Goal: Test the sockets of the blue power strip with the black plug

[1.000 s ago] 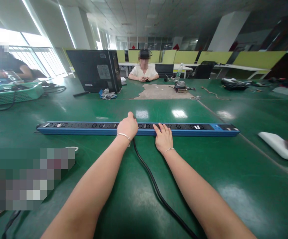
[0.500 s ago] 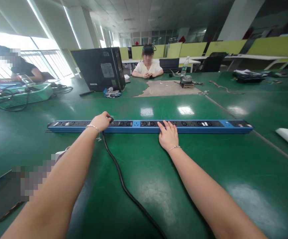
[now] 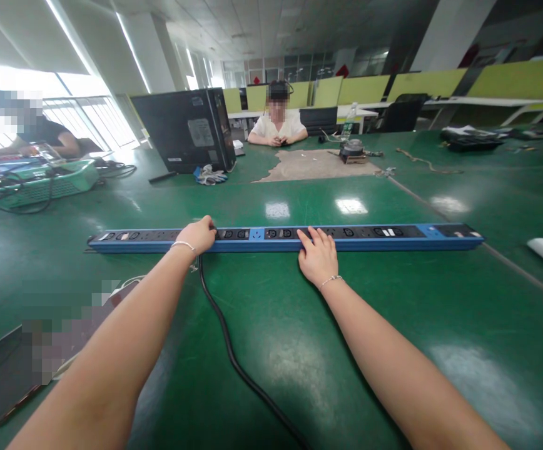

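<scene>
A long blue power strip (image 3: 234, 248) with a black socket face lies crosswise on the green table. My left hand (image 3: 199, 235) is closed over its left half, gripping the plug of a black power cord (image 3: 224, 328). The plug is mostly covered by the fingers, and whether it sits inside a socket cannot be seen. From under that hand the cord runs down toward the table's near side. My right hand (image 3: 318, 253) rests on the strip right of its middle, fingers spread over the top and the thumb side at the near edge.
A black computer case (image 3: 182, 131) stands at the back left, with gloves (image 3: 210, 175) before it. Farther left is a green basket (image 3: 46, 184) with cables. A tablet-like slab (image 3: 4, 375) lies near left. Two people sit beyond the table; a bottle (image 3: 348, 122) stands at the back.
My left hand has moved slightly right and lower onto the strip, and the plug's dark end is less visible. My right hand stays in place on the strip.
</scene>
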Available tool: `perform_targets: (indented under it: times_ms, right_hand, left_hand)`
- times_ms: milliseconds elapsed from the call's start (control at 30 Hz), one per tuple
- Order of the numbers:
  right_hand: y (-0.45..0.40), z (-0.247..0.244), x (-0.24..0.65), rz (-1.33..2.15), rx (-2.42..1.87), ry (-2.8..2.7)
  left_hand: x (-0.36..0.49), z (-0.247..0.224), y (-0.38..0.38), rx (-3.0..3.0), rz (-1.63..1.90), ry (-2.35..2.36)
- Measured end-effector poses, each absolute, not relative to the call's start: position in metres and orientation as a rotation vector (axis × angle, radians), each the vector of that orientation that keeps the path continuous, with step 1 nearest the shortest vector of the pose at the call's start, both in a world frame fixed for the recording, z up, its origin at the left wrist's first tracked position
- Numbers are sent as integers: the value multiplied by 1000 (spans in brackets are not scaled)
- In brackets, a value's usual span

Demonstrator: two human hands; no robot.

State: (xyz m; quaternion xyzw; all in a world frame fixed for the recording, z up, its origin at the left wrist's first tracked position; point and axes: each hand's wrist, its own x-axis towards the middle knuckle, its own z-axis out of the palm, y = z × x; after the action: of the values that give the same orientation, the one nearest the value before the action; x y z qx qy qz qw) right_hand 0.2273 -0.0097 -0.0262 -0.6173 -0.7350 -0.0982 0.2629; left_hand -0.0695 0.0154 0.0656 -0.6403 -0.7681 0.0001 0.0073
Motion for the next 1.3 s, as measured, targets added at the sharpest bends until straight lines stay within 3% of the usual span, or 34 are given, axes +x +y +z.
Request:
perform_targets:
  times_ms: [400,667,900,1300]
  right_hand:
    - [-10,-23,227,-230,-1676,-1989]
    - [-10,-24,226,-229,-1661,-1965]
    - [-11,-24,227,-223,-1653,-1967]
    - [-10,-25,227,-185,-1618,-1936]
  left_hand:
    - [-67,66,13,-2005,-5,-2404]
    - [-43,109,0,-1973,-592,-2385]
    - [8,85,19,-2289,-477,-2385]
    - [27,72,40,-2316,-208,-2405]
